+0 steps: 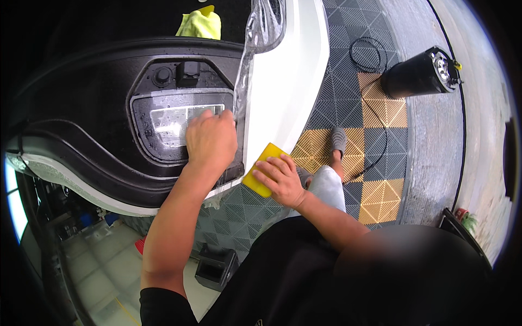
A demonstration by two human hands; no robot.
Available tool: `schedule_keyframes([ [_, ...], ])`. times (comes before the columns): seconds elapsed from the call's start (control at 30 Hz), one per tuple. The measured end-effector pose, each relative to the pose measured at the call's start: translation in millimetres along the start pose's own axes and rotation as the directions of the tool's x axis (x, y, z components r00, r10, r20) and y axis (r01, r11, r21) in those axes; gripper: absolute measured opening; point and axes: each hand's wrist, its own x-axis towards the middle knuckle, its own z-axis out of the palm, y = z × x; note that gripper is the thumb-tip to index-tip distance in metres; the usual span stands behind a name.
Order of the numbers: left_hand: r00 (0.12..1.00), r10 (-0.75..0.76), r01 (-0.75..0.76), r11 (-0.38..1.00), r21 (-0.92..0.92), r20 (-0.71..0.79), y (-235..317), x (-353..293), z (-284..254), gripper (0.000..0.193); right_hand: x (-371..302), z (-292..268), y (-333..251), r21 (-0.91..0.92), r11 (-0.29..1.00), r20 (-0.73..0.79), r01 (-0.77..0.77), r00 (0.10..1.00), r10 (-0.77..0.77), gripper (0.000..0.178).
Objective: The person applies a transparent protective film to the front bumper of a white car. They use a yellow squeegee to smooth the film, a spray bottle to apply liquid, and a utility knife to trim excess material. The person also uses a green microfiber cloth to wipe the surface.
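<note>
My left hand [212, 138] is closed, its fingers curled down at the edge of a grey mesh speaker grille [155, 127] set in dark trim. Whatever those fingers may pinch is hidden beneath them. In my right hand [283, 179] is a flat yellow squeegee [256, 183], held beside the rim of the white car panel [288, 70]. Wrinkled, wet transparent film [265, 24] runs along the border between the dark trim and the white panel. Above the grille sit a round black knob [161, 76] and a square black fitting [188, 73].
A lime-yellow cloth [200, 25] lies on the dark surface beyond the trim. To the right, a black cylindrical tank [416, 73] with a thin black hose [386, 144] rests on grey and tan floor tiles [380, 201]. A dark open box [216, 266] stands below my left forearm.
</note>
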Motion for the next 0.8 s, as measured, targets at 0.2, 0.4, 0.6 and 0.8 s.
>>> schedule_keyframes([
  [0.2,0.996,0.086,-0.083,0.990,0.110,-0.020,-3,7,7,0.015,50,12,29,-0.020,0.993,-0.191,-0.118,0.975,0.112,0.057],
  [0.4,0.998,0.070,-0.070,0.990,0.122,0.003,-5,4,13,0.013,88,-18,61,-0.038,0.998,-0.173,-0.059,0.984,0.051,0.060],
  [0.6,0.998,0.063,-0.063,0.989,0.134,0.010,-5,7,13,0.012,20,1,16,0.017,1.000,-0.034,0.005,0.999,-0.005,0.058],
  [0.8,0.998,0.058,-0.062,0.993,0.104,0.038,-2,11,7,0.010,129,-14,95,-0.039,0.999,-0.165,0.003,0.986,-0.009,0.062],
])
